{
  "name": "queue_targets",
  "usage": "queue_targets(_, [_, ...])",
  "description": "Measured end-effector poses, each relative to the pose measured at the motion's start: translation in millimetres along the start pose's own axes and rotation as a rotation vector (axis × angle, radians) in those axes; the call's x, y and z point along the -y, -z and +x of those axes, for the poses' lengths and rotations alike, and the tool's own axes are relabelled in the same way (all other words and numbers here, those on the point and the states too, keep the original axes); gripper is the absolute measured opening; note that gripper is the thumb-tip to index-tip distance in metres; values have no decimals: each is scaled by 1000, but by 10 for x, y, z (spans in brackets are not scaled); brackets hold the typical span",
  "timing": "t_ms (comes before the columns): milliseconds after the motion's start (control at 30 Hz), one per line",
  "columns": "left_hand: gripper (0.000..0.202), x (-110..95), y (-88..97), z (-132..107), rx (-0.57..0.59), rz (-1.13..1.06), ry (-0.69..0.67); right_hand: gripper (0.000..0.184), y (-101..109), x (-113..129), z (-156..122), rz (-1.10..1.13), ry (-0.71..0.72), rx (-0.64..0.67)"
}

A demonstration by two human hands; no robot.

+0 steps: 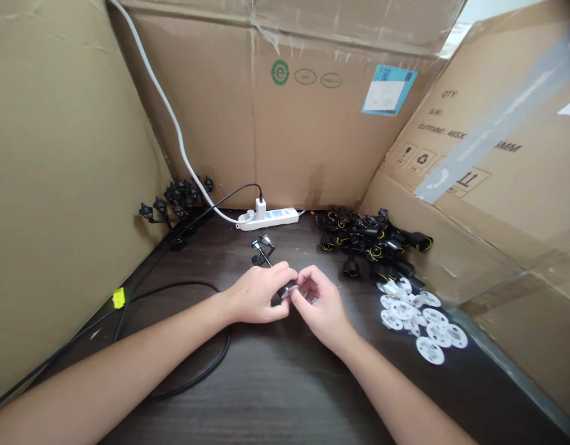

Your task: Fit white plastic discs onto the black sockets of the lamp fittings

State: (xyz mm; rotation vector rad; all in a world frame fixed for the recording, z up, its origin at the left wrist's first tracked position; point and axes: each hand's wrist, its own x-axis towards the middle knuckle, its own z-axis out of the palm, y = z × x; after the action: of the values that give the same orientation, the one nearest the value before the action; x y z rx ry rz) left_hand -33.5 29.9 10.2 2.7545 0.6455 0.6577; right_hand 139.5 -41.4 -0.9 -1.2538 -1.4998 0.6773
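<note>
A small silvery metal disc [289, 290] is held just above the middle of the dark wood-grain surface [275, 395]. The left hand [255, 295] has its fingers curled closed on one side of it, and the right hand [320, 307] pinches the other side with bent fingers, so both appear to grip it. Because the disc is so small and smooth, a slight loosening of either pinch could let it drop and roll away on the hard surface, perhaps under the loop of black cable [224, 346] near the left forearm. A careless sweep of the right wrist could scatter the loose white perforated plastic discs [430, 327] at its side, or knock the tangled heap of black fittings with yellow markings [368, 238] beyond them. The small chrome-and-black fitting [264, 249] lies close to the left hand and could be nudged too.

The fingers cover most of the silvery disc, so its full shape and thickness are hard to make out, and I cannot tell whether it is joined to anything else. A thin stem runs from the chrome-and-black fitting toward the left hand, but whether it touches the hand is unclear. The black items massed against the left cardboard wall [176, 198] are too dark to identify.
</note>
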Motion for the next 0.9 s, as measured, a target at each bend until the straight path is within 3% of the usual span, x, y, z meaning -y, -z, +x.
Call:
queue_targets(733, [21, 4, 23, -11, 6, -17, -16, 27, 2, 53, 30, 294, -244, 21])
queue_targets(900, [20, 16, 12, -6, -3, -23, -5, 34, -7, -16, 69, 405, -312, 79])
